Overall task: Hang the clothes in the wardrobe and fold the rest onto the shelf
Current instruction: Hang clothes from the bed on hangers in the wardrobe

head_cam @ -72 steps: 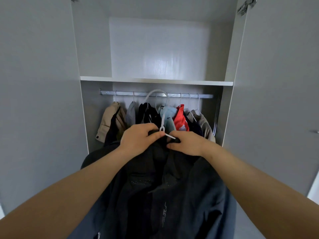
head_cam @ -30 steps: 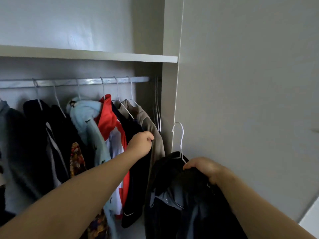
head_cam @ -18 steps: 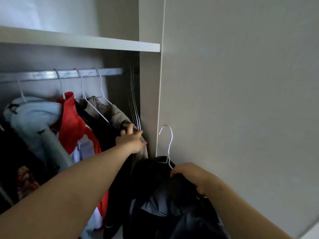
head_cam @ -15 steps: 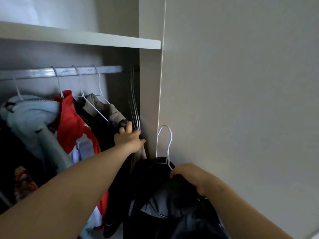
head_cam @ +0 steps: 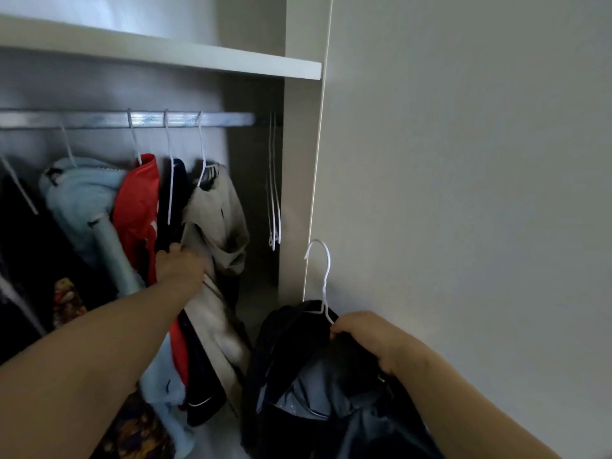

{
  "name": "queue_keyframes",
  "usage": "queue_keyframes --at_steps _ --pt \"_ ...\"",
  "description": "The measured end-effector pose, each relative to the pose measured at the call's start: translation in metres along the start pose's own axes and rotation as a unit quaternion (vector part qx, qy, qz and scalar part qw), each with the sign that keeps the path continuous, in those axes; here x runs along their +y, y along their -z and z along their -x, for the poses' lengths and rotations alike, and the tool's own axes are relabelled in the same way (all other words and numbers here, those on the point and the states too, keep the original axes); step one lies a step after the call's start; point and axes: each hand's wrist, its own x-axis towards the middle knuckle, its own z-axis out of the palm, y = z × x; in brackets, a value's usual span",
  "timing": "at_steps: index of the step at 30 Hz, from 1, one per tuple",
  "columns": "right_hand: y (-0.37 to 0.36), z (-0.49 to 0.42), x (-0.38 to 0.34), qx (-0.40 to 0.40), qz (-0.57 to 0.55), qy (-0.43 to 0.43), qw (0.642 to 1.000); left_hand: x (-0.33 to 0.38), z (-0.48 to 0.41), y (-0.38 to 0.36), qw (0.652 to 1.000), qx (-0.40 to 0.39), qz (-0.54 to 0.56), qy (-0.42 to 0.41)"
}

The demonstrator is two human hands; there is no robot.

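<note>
The dark jacket (head_cam: pixel 308 369) is hanging on a white wire hanger (head_cam: pixel 324 276) at about five o'clock in the view. It is sitting outside the wardrobe, just in front of the pale open door (head_cam: pixel 463 160), with the hanger's hook pointing up. The right hand (head_cam: pixel 367 339) is holding it, its grip clamped on the hanger's shoulder and the jacket's collar together.

Toward nine o'clock from there, the left hand (head_cam: pixel 180 265) is pressing into the hung clothes. Its fingers are sinking between a navy garment (head_cam: pixel 174 193) and a beige jacket (head_cam: pixel 218 220), and I cannot tell whether that grip is closing on cloth.

Further toward nine o'clock, a red garment (head_cam: pixel 139 207) and a light blue hooded top (head_cam: pixel 82 197) are hanging on wire hangers from the metal rail (head_cam: pixel 99 119). At three o'clock of the beige jacket, a stretch of rail is showing. Past it, empty hangers (head_cam: pixel 274 200) are dangling just beside the wardrobe's side panel (head_cam: pixel 298 177).

At twelve o'clock, a white shelf (head_cam: pixel 198 58) is running above the rail.
</note>
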Motion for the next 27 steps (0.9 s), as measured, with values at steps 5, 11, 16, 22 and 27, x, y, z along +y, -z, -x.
queue_keyframes --at_steps 5,11,16,22,27 --pt "-0.012 -0.002 -0.006 -0.01 0.015 0.029 0.999 -0.012 0.007 0.005 1.0 -0.003 -0.002 0.002" --pt "-0.03 -0.012 -0.036 0.002 0.05 0.123 0.991 -0.04 0.009 -0.001 0.999 0.022 -0.007 0.026" --pt "-0.057 -0.026 -0.069 0.015 0.045 0.162 0.986 -0.052 -0.009 0.019 0.999 0.017 0.008 -0.047" --pt "-0.088 -0.054 -0.121 0.071 -0.035 0.145 0.986 -0.064 -0.055 0.054 0.97 0.177 0.087 -0.143" --pt "-0.108 -0.08 -0.153 0.13 -0.062 0.142 0.979 -0.073 -0.098 0.062 0.929 0.196 0.308 -0.065"
